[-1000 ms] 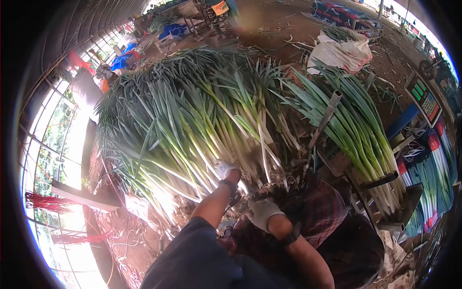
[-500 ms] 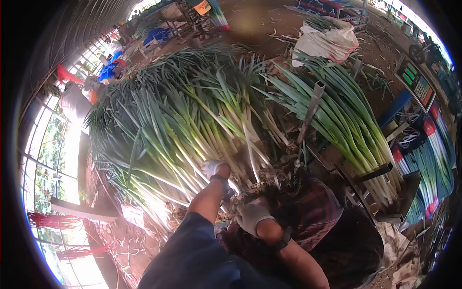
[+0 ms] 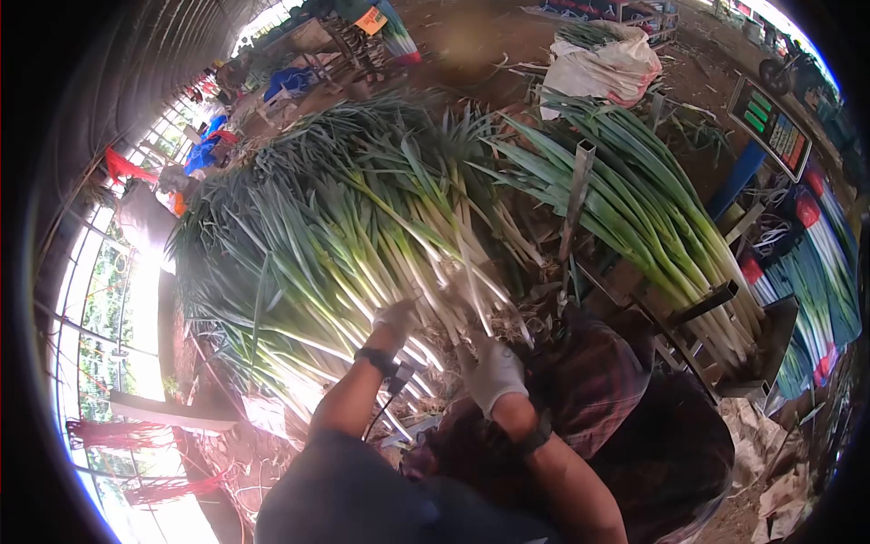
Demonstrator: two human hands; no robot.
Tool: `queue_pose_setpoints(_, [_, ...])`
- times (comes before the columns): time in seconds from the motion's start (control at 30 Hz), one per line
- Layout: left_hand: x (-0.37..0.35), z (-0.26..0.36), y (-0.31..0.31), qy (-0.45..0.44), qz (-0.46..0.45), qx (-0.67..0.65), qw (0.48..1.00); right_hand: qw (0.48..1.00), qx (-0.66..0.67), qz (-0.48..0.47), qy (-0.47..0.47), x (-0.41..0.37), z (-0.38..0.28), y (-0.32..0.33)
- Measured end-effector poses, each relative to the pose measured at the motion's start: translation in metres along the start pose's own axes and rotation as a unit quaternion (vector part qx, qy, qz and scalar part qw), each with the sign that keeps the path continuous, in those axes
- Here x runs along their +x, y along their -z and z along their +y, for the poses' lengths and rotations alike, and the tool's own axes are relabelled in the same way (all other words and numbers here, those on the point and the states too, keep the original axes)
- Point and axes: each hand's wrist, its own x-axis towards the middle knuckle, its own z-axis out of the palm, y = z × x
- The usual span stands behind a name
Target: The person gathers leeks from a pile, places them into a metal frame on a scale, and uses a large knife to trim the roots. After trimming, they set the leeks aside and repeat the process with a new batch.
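Observation:
A big heap of green onions [image 3: 344, 227] lies in front of me, white stalks toward me, green leaves pointing away. My left hand [image 3: 395, 317], in a white glove, is pressed into the white stalk ends of the heap and closes around a few stalks. My right hand [image 3: 494, 370], also gloved, sits just right of it at the root ends, fingers curled on a stalk that runs up from it. A dark band is on each wrist.
A second bundle of green onions [image 3: 652, 218] lies on a metal rack [image 3: 725, 340] at right, with an upright metal post [image 3: 573, 195]. A scale display [image 3: 770, 122], tied bundles [image 3: 820, 272] and a white sack [image 3: 603, 68] stand farther right and back.
Both hands have shifted up and a little left into the stalk ends. The left hand now closes on stalks; the right hand has risen from my lap to the roots.

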Motion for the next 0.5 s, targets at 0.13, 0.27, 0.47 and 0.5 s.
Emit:
queue_pose_setpoints(0.13, [-0.079,0.024,0.018,0.112,0.048,-0.652,0.749,0.971,0.210,-0.092,-0.066,0.002,-0.024,0.013])
queue_pose_setpoints(0.27, [-0.138,0.065,0.014,0.133,0.041,-0.747,0.650,0.917,0.342,-0.205,-0.028,0.005,0.004,-0.036])
queue_pose_setpoints(0.47, [-0.142,0.036,-0.045,0.030,-0.059,-0.829,0.555,0.941,0.124,-0.315,0.015,0.010,-0.006,-0.030])
queue_pose_setpoints(0.5, [-0.144,0.038,-0.044,0.015,-0.049,-0.820,0.570,0.945,0.097,-0.313,0.008,0.012,-0.010,-0.028])
